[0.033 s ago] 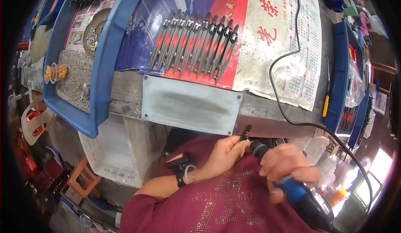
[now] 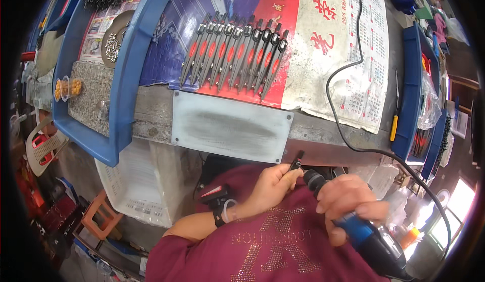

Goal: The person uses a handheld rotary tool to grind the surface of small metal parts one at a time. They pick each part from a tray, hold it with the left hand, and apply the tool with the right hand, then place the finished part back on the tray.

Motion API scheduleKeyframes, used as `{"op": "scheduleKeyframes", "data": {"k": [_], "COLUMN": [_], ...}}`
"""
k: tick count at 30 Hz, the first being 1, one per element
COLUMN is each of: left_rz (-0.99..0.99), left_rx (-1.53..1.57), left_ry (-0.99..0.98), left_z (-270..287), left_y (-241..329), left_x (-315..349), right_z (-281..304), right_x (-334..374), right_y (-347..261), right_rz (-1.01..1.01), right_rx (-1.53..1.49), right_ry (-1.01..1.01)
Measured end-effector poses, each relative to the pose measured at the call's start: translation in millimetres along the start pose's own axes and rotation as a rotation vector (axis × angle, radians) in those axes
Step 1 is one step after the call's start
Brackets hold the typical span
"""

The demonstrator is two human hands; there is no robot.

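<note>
My left hand is closed in front of my body, pinching a slim black piece that sticks up past the fingers; it resembles the head of a drawing compass. My right hand wraps round a blue and black corded electric screwdriver. Its black nose points at the piece and comes right up to the left fingertips; whether they touch is hidden. Beyond both hands, several black and red pointed tools, which look like folded drawing compasses, lie side by side on a printed sheet.
A pale, worn plate is fixed at the bench's near edge. To the left stands a blue tray with a dish of screws. The black cord loops across the right side, near a yellow-handled screwdriver and blue bins.
</note>
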State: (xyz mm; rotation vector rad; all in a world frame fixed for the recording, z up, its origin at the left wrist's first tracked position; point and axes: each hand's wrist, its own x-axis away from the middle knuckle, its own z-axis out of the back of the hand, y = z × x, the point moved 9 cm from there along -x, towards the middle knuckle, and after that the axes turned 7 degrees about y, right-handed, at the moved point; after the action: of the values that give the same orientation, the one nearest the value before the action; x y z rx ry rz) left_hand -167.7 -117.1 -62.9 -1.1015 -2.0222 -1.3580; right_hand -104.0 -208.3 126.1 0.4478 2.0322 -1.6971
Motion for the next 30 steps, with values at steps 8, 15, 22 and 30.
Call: {"op": "scheduleKeyframes", "data": {"k": [8,15,22,30], "left_rz": [-0.007,-0.002,-0.009,0.04], "left_rx": [0.101,0.106,0.092,0.046], "left_ry": [-0.017,-0.012,-0.023,-0.008], "left_z": [-5.1,-5.3,-4.1,-3.1], "left_y": [3.2,3.5,2.2,-0.6], "left_x": [0.3,1.7,1.0,1.1], "right_z": [6.3,5.7,5.8,2.3], "right_x": [9.1,8.0,5.2,3.4], "right_y": [-11.5,-6.7,-4.1,1.4], "right_rz": [0.087,0.068,0.031,0.007], "right_rx": [-0.008,-0.052,-0.064,-0.043], "right_ry": [0.02,-0.008,-0.023,-0.016]}}
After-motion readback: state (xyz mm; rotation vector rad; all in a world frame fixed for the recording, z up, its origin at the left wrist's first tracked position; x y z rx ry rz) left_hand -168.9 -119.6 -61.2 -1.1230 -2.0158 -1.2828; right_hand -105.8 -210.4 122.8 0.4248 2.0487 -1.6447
